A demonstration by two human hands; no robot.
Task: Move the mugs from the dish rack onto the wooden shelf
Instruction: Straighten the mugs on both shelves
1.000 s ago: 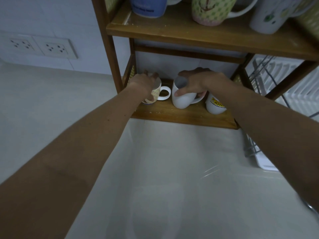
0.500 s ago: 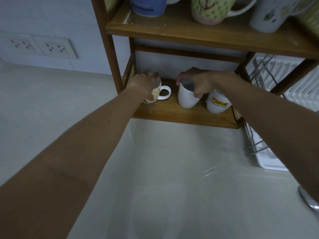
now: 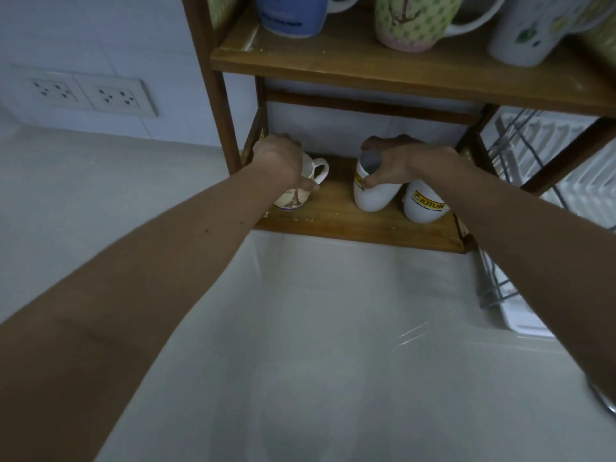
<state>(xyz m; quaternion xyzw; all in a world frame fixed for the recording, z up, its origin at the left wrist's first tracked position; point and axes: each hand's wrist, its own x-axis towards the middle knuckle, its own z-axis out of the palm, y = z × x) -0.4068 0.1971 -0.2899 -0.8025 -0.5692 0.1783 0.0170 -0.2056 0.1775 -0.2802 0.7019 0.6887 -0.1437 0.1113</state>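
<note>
Both my hands reach into the bottom level of the wooden shelf (image 3: 350, 225). My left hand (image 3: 280, 160) grips the rim of a patterned mug (image 3: 293, 198) with a white handle, at the shelf's left end. My right hand (image 3: 396, 163) holds the rim of a white mug (image 3: 373, 195) with a yellow label, standing on the board in the middle. A second white mug with a yellow Jotun logo (image 3: 425, 203) stands just right of it, partly behind my right forearm.
The upper shelf board (image 3: 383, 66) carries a blue mug (image 3: 293, 13), a green anchor mug (image 3: 413, 21) and a white dotted mug (image 3: 530, 31). A white dish rack (image 3: 533, 168) with wire sits to the right. Wall sockets (image 3: 90, 95) are at left; the white counter (image 3: 333, 345) spreads below.
My right hand has turned the white mug upright, moved it towards the Jotun mug and shifted its grip to the rim. My left hand stays on the patterned mug.
</note>
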